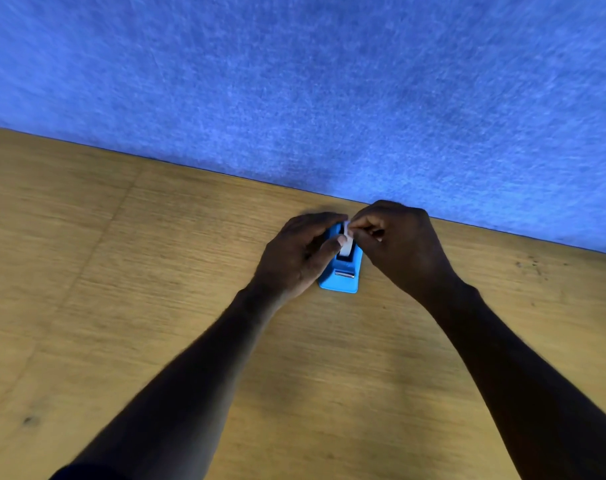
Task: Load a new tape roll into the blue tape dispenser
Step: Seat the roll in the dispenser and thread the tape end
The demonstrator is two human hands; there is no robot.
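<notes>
Head view, centre-right of frame: my left hand (296, 256) steadies the blue tape dispenser (341, 277) on the table (121, 271), right hand (395, 244) fingers pinch the white tape roll (346, 242) seated in it; risk is crooked seating if I push unevenly.

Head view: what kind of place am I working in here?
Probably an office desk or cubicle: a wood-grain desktop, a blue felt partition panel along its far edge, and a blue tape dispenser under both hands.
</notes>
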